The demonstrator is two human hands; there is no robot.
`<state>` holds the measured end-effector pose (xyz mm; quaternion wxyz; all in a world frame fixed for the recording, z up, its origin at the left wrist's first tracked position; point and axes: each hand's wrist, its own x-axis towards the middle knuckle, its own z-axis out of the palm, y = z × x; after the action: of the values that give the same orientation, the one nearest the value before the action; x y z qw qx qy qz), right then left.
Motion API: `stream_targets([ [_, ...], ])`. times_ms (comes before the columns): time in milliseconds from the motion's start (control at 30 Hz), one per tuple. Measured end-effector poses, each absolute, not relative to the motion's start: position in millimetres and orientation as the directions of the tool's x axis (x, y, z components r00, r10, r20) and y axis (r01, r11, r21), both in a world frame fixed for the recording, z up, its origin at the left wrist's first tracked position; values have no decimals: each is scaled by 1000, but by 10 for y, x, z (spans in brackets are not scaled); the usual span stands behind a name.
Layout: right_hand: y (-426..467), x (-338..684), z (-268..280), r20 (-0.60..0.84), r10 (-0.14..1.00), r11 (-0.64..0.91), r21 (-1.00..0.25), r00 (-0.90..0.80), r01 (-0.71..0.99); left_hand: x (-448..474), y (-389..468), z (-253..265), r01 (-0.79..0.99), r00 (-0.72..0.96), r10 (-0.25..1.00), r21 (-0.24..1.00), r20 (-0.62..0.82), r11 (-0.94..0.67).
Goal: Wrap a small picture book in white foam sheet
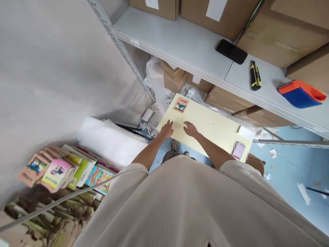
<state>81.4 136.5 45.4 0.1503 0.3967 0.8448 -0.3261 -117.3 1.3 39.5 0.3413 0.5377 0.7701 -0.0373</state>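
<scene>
A pale yellow tabletop (209, 125) lies below me, in front of my body. Over its left end is my left hand (167, 129), fingers apart and nothing held. To the right of it, my right hand (190, 129) is also empty, its fingers loosely bent and spread. Whether either hand touches the surface, I cannot tell. Just beyond both hands a small pink book (181, 105) with a colourful picture on its cover lies flat near the table's far left corner. A phone with a lilac screen (238, 151) rests at the near right end.
Behind the table, a grey shelf (174, 44) carries cardboard boxes (285, 37), a black phone (231, 51), a yellow-black utility knife (255, 76) and an orange-blue object (301, 94). At lower left are stacked books (56, 171). Paper scraps (303, 193) litter the blue floor at right.
</scene>
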Motion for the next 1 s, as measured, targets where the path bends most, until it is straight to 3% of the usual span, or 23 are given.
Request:
stream_targets([
  [233,814,1130,430,-439,507,526,-524,-742,670,-515,-874,499,765,-352,761,301,-544,570],
  [500,236,933,576,-371,354,601,-613,-859,513,-341,-1806,622,622,-530,679,312,-508,718],
  [767,-331,313,627,-350,230,706,-582,-908,403,-675,-2622,587,511,-629,597,314,-498,800],
  [1000,-891,-383,442,-386,217,738,-537,-897,410,-1135,-3228,451,489,-647,568,294,-509,821],
])
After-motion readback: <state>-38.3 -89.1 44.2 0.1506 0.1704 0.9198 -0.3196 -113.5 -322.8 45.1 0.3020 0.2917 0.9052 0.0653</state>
